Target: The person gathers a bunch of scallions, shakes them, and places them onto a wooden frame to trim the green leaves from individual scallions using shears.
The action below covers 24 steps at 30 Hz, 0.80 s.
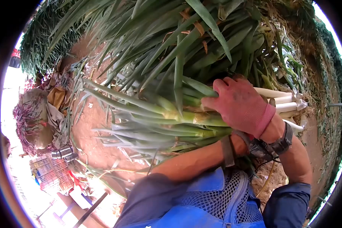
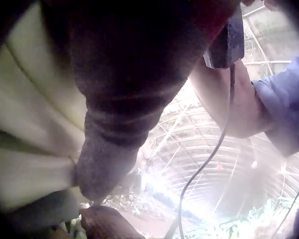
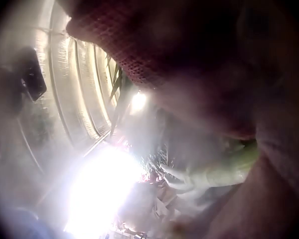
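Note:
A bundle of large green onions [image 1: 193,119] lies across in front of me, its leaves to the left and its white stalks [image 1: 285,107] to the right. My right hand [image 1: 241,106], in a red knit glove, grips the bundle from above around the middle. Fingers of the same glove curl over a green stalk [image 3: 229,169] in the right wrist view. The left forearm crosses underneath, so in the head view the left hand is mostly hidden. In the left wrist view my gloved left hand [image 2: 124,94] holds the thick pale stalks [image 2: 35,114].
A big heap of green onions [image 1: 216,41] rises just beyond the bundle. Bare soil [image 1: 87,131] with leaf scraps lies to the left, beside a sack [image 1: 36,117] and a plastic crate [image 1: 51,173]. A cable [image 2: 204,164] hangs by the left wrist.

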Tool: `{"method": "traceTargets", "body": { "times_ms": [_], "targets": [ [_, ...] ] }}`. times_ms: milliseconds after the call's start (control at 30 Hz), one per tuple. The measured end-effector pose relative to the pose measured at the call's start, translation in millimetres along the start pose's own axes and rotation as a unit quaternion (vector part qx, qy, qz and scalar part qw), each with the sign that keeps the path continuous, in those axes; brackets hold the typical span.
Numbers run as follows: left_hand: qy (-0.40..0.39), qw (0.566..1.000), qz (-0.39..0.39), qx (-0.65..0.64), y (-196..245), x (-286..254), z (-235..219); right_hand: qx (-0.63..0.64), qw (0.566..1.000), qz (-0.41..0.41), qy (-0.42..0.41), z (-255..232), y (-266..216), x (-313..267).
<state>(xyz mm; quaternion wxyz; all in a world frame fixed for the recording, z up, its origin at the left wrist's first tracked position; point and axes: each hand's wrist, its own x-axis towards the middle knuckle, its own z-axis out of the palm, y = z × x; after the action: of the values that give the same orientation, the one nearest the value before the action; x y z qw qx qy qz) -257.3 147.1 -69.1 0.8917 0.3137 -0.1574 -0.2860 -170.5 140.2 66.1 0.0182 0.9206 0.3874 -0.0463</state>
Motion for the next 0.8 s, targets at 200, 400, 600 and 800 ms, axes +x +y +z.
{"method": "traceTargets", "body": {
  "times_ms": [200, 400, 600, 800],
  "targets": [
    [0.035, 0.979, 0.102, 0.172, 4.0, 3.9, 0.9, 0.044, 0.998, 0.042, -0.031, 9.3, 16.3, -0.8],
    [0.000, 0.985, -0.023, -0.172, -19.0, 22.5, 1.6, 0.049, 0.996, 0.077, 0.008, 17.1, 43.7, -1.5],
    [-0.061, 0.971, -0.058, -0.223, -32.2, -3.8, -20.8, 0.013, 0.994, -0.030, 0.109, 13.6, 21.1, 28.0],
    [-0.099, 0.955, -0.070, -0.269, -44.2, -15.2, -37.6, 0.055, 0.992, -0.040, 0.103, 31.7, 21.2, 32.3]
  ]
}}
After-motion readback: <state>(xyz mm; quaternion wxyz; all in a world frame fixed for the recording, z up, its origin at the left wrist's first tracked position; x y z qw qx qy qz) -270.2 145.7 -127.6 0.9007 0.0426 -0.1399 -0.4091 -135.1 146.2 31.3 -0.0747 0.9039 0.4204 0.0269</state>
